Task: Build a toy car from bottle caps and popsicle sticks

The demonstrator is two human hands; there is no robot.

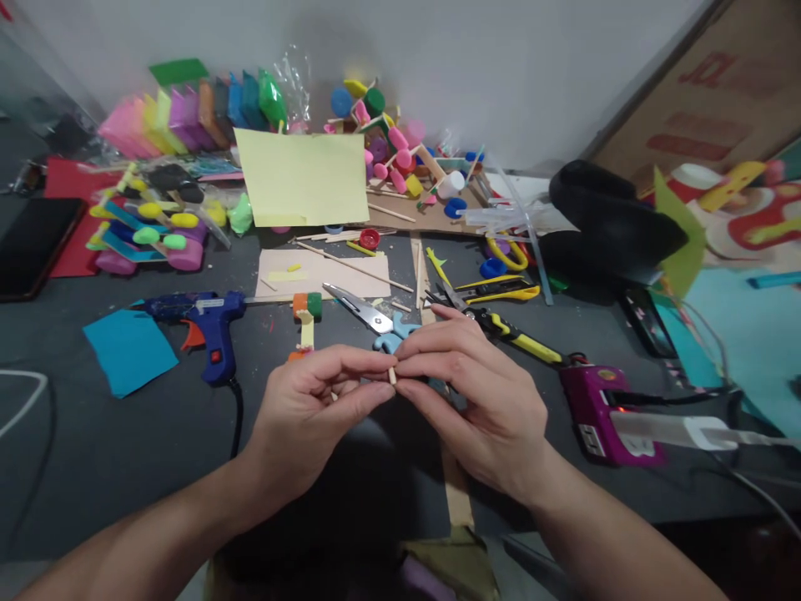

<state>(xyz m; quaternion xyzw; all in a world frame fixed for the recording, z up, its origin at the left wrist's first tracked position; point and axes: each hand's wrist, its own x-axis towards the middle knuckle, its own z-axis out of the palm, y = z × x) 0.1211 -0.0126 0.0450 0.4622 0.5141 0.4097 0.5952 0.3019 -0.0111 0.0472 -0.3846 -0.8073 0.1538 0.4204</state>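
In front of me my left hand and my right hand meet at the fingertips. Between them is a short piece of wooden stick, pinched from both sides by thumb and fingers; part of it is hidden. Blue-handled scissors lie just beyond, partly covered by my right hand. A green and orange cylinder with a pale strip sits past my left hand. Yellow and black cutting pliers rest beyond my right hand.
On the left lies a blue glue gun with its cord, near a blue paper square. A purple power box with cables stands right. A yellow utility knife, loose sticks and coloured clay packs lie farther back.
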